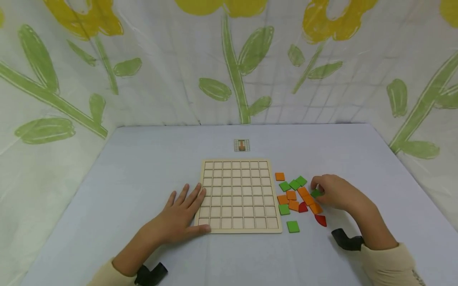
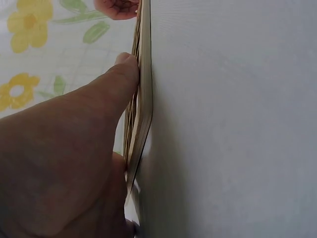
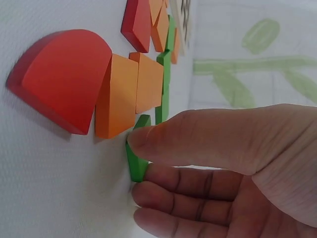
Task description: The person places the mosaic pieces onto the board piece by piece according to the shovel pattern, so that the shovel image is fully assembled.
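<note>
Right of centre in the head view, the right hand [image 1: 336,192] pinches a flat green tile [image 1: 316,193] between thumb and fingertips, just beside square orange tiles [image 1: 307,199]; lower left of centre, the left hand [image 1: 175,224] spreads wide, touching the pale wooden gridded board [image 1: 237,190].

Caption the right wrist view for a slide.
Right hand pinches a green tile near orange squares and red quarter-circles.

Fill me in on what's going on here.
A person is handling coloured tiles beside a wooden grid board. The left hand rests with spread fingers on the board's left edge, while the right hand pinches a green tile. The other orange, green and red pieces lie loose to the board's right. A small card lies beyond its far edge.
</note>
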`<act>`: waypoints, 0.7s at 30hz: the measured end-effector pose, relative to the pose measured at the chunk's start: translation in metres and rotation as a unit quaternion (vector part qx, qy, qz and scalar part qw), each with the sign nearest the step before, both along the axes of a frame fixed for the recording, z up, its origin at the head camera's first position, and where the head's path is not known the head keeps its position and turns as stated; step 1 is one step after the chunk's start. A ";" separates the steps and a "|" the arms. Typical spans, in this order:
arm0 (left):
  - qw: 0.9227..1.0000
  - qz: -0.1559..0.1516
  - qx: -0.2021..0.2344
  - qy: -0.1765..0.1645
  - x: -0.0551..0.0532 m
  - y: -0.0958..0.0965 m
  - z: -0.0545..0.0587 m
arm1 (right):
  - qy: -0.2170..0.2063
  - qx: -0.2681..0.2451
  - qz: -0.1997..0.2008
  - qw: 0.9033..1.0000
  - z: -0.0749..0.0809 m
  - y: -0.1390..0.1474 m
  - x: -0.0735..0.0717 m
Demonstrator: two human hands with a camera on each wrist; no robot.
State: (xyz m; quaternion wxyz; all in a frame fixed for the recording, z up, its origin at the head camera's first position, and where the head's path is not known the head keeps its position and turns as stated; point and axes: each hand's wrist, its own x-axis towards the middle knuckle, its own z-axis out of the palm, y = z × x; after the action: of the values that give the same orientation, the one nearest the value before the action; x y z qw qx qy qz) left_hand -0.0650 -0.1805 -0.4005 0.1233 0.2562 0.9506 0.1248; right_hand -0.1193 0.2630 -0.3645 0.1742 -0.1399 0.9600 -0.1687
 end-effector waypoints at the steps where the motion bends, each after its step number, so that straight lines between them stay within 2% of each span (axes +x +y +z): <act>1: 1.000 0.000 -0.001 -0.003 0.000 0.000 0.000 | 0.000 0.000 -0.001 1.000 0.000 0.000 0.000; 8: 1.000 -0.002 0.001 -0.005 0.000 -0.001 -0.002 | 0.004 -0.006 -0.003 1.000 0.002 -0.002 0.001; 21: 1.000 0.003 0.006 -0.024 0.000 -0.001 -0.002 | 0.035 -0.036 0.022 0.998 0.001 0.002 0.001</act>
State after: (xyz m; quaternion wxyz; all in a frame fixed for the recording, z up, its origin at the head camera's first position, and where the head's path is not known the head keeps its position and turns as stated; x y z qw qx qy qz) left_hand -0.0652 -0.1819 -0.4024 0.1438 0.2513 0.9473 0.1373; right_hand -0.1187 0.2653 -0.3638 0.1392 -0.1731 0.9554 -0.1947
